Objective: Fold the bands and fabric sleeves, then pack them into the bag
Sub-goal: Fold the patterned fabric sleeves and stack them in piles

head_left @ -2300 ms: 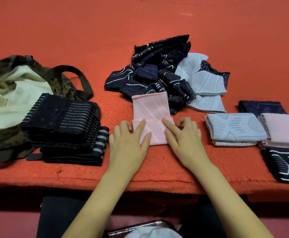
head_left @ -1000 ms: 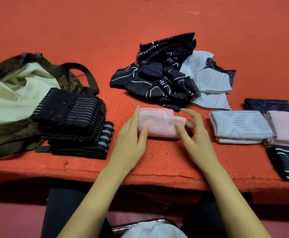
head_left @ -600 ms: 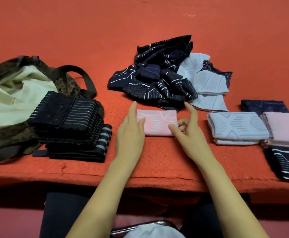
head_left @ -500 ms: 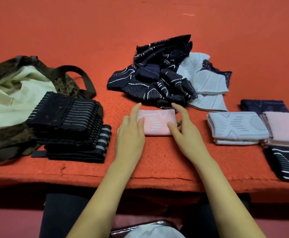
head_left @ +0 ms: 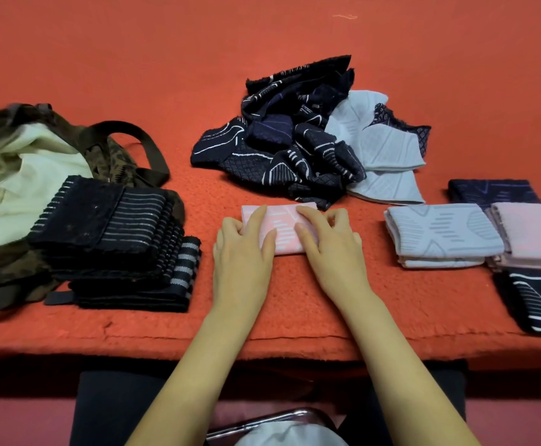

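While both hands lie flat on the pink sleeve (head_left: 283, 231) at the middle of the bench (head_left: 295, 323), the folding looks roughly half done. The left hand (head_left: 242, 252) rests with fingers loosely spread over the sleeve's left end, and the right hand (head_left: 328, 239) presses its right end, fingers partly curled; neither pinches the cloth. The sleeve is already folded into a small rectangle and seems to be getting its final smoothing. To the right sit finished pieces: a pale blue folded sleeve (head_left: 443, 235), a pink folded one (head_left: 534, 235), and two dark ones beside them. On the left a stack of black bands (head_left: 111, 239) leans against the bag (head_left: 21, 175), which lies open. Behind the hands a pile of unfolded sleeves (head_left: 308, 140), dark and pale blue, still waits. Whether anything is packed yet cannot be told; judging by this, most packing remains.
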`<action>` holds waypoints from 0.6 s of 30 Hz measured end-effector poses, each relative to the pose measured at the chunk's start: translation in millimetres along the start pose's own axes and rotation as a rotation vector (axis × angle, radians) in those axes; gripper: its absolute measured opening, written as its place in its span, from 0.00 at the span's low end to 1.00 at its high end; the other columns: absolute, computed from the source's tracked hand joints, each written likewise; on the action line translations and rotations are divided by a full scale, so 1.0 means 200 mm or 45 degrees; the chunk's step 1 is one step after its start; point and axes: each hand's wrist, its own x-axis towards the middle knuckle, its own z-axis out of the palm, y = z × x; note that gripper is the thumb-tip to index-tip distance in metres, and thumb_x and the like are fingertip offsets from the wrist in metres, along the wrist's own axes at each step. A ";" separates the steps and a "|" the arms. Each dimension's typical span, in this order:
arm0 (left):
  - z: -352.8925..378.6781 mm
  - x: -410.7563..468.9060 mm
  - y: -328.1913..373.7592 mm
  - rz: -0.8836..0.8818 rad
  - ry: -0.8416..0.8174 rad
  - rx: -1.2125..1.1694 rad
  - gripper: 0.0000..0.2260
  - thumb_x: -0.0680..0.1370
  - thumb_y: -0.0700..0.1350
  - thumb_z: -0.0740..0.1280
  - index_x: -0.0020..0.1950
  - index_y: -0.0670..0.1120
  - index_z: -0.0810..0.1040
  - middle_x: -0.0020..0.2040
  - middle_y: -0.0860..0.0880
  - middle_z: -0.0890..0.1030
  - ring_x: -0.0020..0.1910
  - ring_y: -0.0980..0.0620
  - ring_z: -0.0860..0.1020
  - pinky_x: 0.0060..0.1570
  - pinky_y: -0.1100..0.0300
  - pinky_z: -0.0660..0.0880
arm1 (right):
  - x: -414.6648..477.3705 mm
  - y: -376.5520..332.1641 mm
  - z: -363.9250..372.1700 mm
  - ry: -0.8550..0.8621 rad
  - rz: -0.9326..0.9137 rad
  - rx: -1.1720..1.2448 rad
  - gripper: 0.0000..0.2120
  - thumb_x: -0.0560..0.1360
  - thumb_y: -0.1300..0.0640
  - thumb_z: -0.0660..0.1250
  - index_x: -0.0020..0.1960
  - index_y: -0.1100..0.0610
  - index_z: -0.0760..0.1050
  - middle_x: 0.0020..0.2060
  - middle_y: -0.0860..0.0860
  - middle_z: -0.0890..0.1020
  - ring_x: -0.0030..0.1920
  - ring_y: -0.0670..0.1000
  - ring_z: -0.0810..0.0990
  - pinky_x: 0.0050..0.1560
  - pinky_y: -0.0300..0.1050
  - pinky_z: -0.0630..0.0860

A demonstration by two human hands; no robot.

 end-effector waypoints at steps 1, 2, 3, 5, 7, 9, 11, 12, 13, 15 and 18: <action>0.00 0.00 0.00 -0.009 0.023 0.051 0.21 0.79 0.54 0.60 0.71 0.51 0.69 0.49 0.46 0.68 0.50 0.45 0.68 0.56 0.51 0.66 | 0.00 0.00 0.00 -0.001 0.000 -0.013 0.18 0.80 0.46 0.56 0.69 0.46 0.68 0.53 0.50 0.68 0.56 0.51 0.70 0.54 0.47 0.61; 0.01 -0.01 0.00 -0.015 0.049 0.091 0.22 0.78 0.56 0.57 0.70 0.50 0.70 0.49 0.45 0.69 0.49 0.44 0.68 0.54 0.50 0.67 | 0.00 0.00 0.00 -0.004 0.000 -0.014 0.19 0.80 0.46 0.56 0.69 0.46 0.68 0.53 0.51 0.69 0.56 0.52 0.71 0.55 0.48 0.62; 0.01 -0.01 0.00 -0.017 0.074 0.117 0.24 0.77 0.58 0.55 0.69 0.49 0.71 0.48 0.44 0.70 0.48 0.44 0.69 0.52 0.50 0.68 | 0.00 0.00 0.00 -0.013 0.001 -0.008 0.19 0.80 0.46 0.56 0.70 0.45 0.67 0.52 0.51 0.69 0.55 0.52 0.71 0.55 0.48 0.62; 0.02 -0.01 0.00 0.001 0.105 0.141 0.26 0.76 0.58 0.52 0.68 0.47 0.72 0.47 0.43 0.71 0.46 0.43 0.70 0.50 0.48 0.70 | 0.01 0.02 0.00 -0.036 -0.005 -0.002 0.19 0.80 0.45 0.55 0.70 0.44 0.67 0.49 0.50 0.70 0.54 0.53 0.72 0.55 0.48 0.62; 0.02 -0.01 -0.01 0.036 0.076 0.144 0.26 0.76 0.58 0.51 0.69 0.46 0.71 0.48 0.43 0.71 0.46 0.42 0.70 0.51 0.48 0.69 | 0.01 0.03 0.00 -0.051 -0.015 0.005 0.22 0.78 0.42 0.51 0.70 0.44 0.67 0.45 0.49 0.70 0.53 0.53 0.72 0.54 0.48 0.62; 0.01 0.00 -0.02 0.061 0.007 0.134 0.28 0.76 0.60 0.49 0.70 0.48 0.69 0.50 0.44 0.72 0.49 0.43 0.71 0.55 0.49 0.67 | 0.00 0.03 -0.01 -0.047 -0.027 0.012 0.25 0.76 0.41 0.49 0.70 0.43 0.67 0.44 0.49 0.70 0.52 0.53 0.73 0.53 0.48 0.62; 0.00 0.00 -0.03 0.077 -0.050 0.143 0.29 0.75 0.62 0.49 0.72 0.52 0.68 0.50 0.46 0.72 0.51 0.44 0.70 0.57 0.51 0.65 | 0.00 0.03 0.00 -0.034 -0.046 0.017 0.21 0.79 0.44 0.51 0.70 0.43 0.67 0.45 0.50 0.71 0.52 0.54 0.73 0.53 0.49 0.63; 0.00 0.00 -0.03 0.077 -0.076 0.153 0.28 0.75 0.62 0.50 0.72 0.54 0.67 0.50 0.47 0.71 0.52 0.45 0.70 0.58 0.52 0.64 | 0.00 0.04 0.00 -0.033 -0.056 0.017 0.19 0.80 0.46 0.54 0.70 0.43 0.68 0.44 0.50 0.70 0.51 0.53 0.72 0.53 0.49 0.63; -0.01 0.01 -0.03 0.069 -0.104 0.157 0.25 0.77 0.62 0.52 0.72 0.56 0.66 0.50 0.47 0.71 0.53 0.45 0.69 0.59 0.53 0.63 | 0.00 0.04 0.00 -0.037 -0.064 0.011 0.18 0.81 0.48 0.55 0.70 0.43 0.67 0.44 0.50 0.70 0.51 0.53 0.72 0.52 0.49 0.63; -0.01 0.01 -0.03 0.047 -0.150 0.158 0.22 0.79 0.58 0.57 0.73 0.58 0.64 0.51 0.48 0.70 0.54 0.46 0.68 0.59 0.54 0.61 | 0.00 0.03 0.00 -0.048 -0.074 -0.017 0.18 0.81 0.50 0.56 0.70 0.42 0.67 0.43 0.49 0.68 0.50 0.52 0.71 0.50 0.48 0.62; -0.02 0.02 -0.02 0.052 -0.167 0.176 0.21 0.80 0.56 0.59 0.73 0.60 0.64 0.51 0.48 0.69 0.54 0.47 0.68 0.57 0.55 0.61 | 0.01 0.02 0.00 -0.050 -0.075 -0.040 0.18 0.81 0.50 0.56 0.70 0.42 0.67 0.44 0.49 0.68 0.51 0.53 0.71 0.50 0.47 0.61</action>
